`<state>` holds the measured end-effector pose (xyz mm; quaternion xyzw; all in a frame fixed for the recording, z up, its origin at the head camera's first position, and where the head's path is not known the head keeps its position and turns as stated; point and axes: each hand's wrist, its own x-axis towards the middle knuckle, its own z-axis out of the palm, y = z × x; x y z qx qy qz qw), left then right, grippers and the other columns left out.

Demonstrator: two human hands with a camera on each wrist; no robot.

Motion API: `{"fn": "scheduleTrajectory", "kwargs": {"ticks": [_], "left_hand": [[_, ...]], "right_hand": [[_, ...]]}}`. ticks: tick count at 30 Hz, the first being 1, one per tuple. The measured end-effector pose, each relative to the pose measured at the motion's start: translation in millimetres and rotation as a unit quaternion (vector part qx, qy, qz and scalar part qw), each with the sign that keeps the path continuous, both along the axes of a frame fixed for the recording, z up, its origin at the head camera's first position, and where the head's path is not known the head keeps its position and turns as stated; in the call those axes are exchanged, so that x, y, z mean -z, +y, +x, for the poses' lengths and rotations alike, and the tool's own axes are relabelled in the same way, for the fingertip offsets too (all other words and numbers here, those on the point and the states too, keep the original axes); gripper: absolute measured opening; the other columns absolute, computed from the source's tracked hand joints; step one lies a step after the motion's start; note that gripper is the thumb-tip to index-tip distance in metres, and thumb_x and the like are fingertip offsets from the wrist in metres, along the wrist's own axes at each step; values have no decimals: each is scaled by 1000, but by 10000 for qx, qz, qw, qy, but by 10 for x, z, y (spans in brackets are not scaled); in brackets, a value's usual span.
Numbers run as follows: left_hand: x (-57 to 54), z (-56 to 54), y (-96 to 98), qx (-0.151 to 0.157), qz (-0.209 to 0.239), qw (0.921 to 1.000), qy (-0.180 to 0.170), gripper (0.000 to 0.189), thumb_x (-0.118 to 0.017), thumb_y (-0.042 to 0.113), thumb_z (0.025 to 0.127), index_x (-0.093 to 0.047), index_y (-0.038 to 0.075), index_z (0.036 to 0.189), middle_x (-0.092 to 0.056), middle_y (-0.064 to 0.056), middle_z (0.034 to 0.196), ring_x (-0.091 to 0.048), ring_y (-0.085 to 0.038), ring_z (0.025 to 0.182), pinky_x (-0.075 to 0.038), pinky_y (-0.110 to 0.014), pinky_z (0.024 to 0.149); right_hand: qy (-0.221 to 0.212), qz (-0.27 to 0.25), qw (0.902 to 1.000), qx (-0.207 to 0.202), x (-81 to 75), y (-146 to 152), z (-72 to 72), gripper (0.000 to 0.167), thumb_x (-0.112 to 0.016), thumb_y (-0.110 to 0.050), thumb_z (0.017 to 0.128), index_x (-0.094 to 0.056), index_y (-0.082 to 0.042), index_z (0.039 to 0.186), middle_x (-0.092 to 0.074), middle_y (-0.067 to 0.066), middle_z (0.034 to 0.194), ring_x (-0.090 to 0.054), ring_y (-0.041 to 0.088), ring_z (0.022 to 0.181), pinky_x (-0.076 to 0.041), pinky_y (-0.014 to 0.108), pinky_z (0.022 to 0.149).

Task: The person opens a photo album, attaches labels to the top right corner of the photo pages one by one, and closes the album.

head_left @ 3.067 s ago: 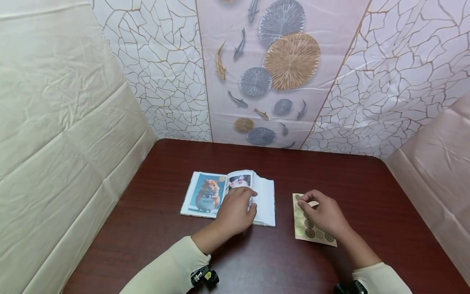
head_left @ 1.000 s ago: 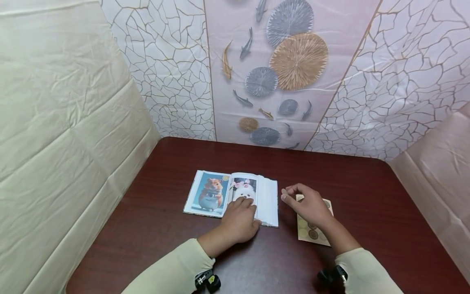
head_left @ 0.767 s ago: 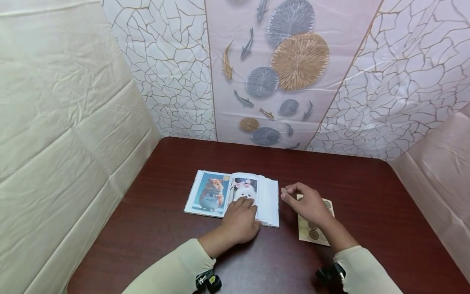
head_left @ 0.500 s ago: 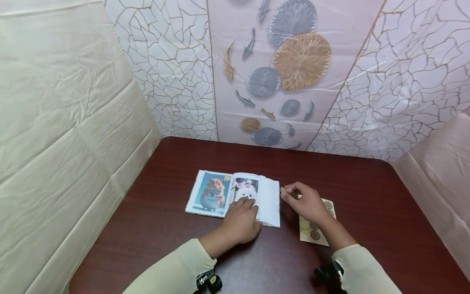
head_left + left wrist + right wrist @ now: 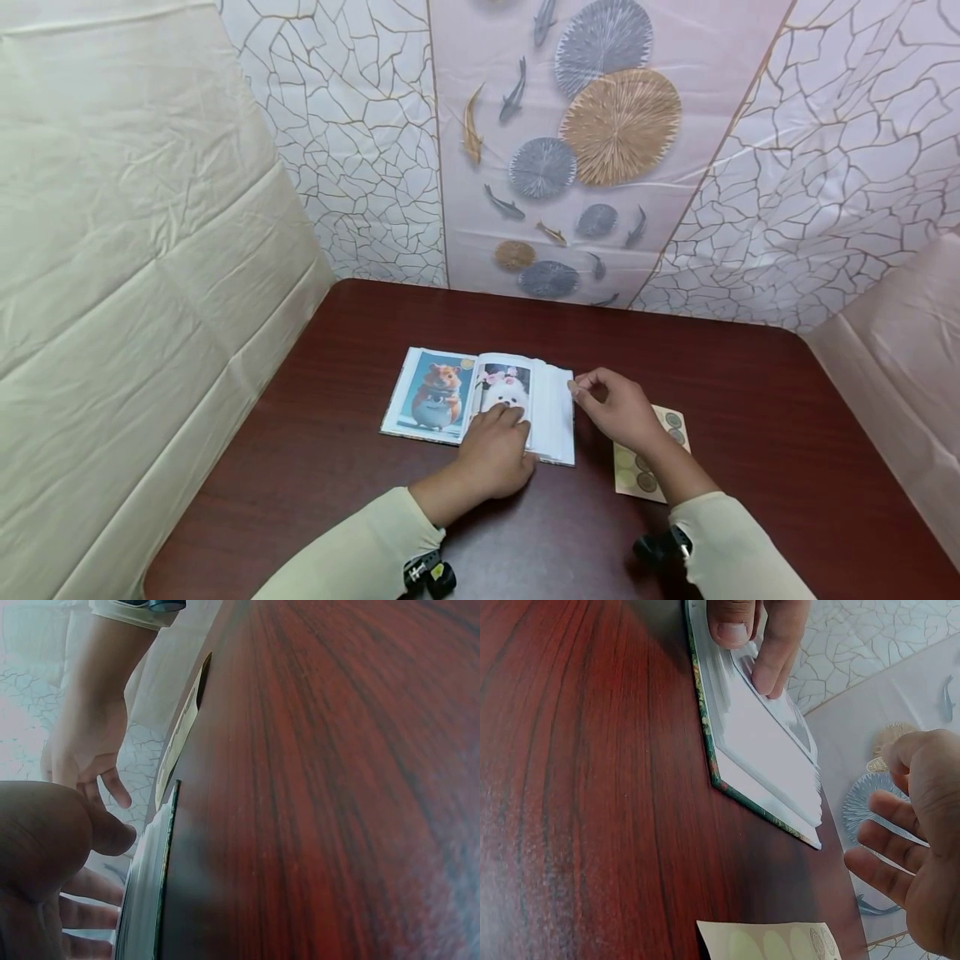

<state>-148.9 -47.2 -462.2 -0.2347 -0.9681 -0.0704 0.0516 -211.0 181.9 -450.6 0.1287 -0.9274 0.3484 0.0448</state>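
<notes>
A photo album [image 5: 553, 412] lies spread open on the table, a hamster picture [image 5: 437, 393] on its left page and a white fluffy dog picture [image 5: 504, 385] on its right. My left hand [image 5: 491, 454] rests on the lower part of the dog page, fingers extended, thumb by the album's near edge. Just off the album's right edge, my right hand [image 5: 618, 410] pinches a small round gold sticker [image 5: 876, 764] between thumb and forefinger, the other fingers spread. Beneath that forearm is the sticker sheet [image 5: 628, 473], partly hidden, with several round coin-like stickers.
The dark red wooden table [image 5: 345, 517] runs back to a patterned cloth backdrop [image 5: 360, 150]. Pale cloth hangs on the left [image 5: 150, 275] and right sides. A small round sticker [image 5: 467, 364] is at the hamster picture's upper corner.
From over the sheet, my right hand has moved left with the sticker up to the album's right edge. The left hand has slid down the page, uncovering the dog picture.
</notes>
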Motion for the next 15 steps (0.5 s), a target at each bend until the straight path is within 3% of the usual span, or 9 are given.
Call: {"fn": "scheduleTrajectory", "kwargs": {"ticks": [15], "left_hand": [[10,-10,-7,14,-33,10000,-17,43,-69,42,93,-73,10,121,-61,-4,137,-50,-26,130,-44,-44,102]], "right_hand": [[1,33,10000,47,-16,-58,-68,17,-67,-28,101,-66,-13,94,-72,8,118,-66,24,101,-49,39,77]]}}
